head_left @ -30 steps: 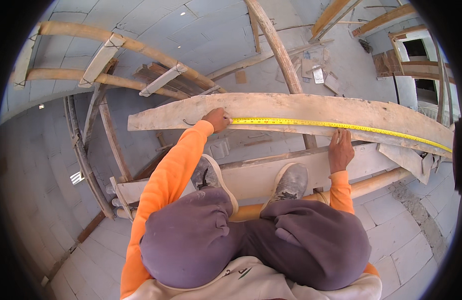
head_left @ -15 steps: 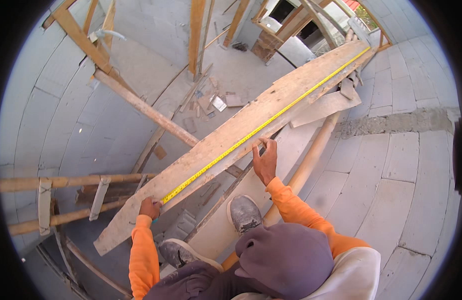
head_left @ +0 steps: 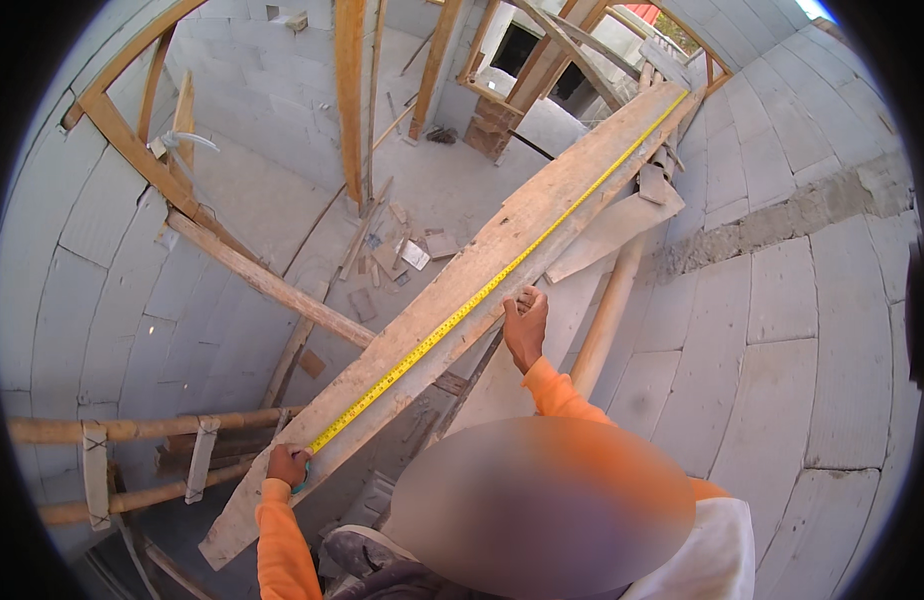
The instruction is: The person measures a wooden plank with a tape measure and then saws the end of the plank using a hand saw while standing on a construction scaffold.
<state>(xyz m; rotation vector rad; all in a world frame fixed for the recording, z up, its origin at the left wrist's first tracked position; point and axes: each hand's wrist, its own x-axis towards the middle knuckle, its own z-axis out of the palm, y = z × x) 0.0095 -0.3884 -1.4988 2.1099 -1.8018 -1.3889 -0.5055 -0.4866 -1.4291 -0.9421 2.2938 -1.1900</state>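
The left hand (head_left: 288,465) is closed on the case end of a yellow tape measure (head_left: 482,292), pinning it to the near part of a long weathered plank (head_left: 452,310); a bit of teal case shows under the fingers. The right hand (head_left: 526,322) rests farther up the same plank, fingers curled loosely at the edge just beside the tape (whether it pinches the tape itself or only steadies the wood cannot be told). The tape runs along the plank's face from the left hand up toward the far end at the upper right. Both forearms wear orange sleeves (head_left: 282,545). Under the plank lies a round wooden pole (head_left: 607,315), and a shorter board (head_left: 610,232) sticks out beside it; a grey shoe (head_left: 357,548) shows near the bottom edge. To the left, timber props (head_left: 262,280) cross below, with scraps of wood (head_left: 402,255) strewn on the floor far beneath, and pale block walls (head_left: 782,300) close the right side. Half a second ago the plank lay at much the same slant and both hands sat in the same spots on it; the view has since turned slightly, so more of the wall on the right shows.
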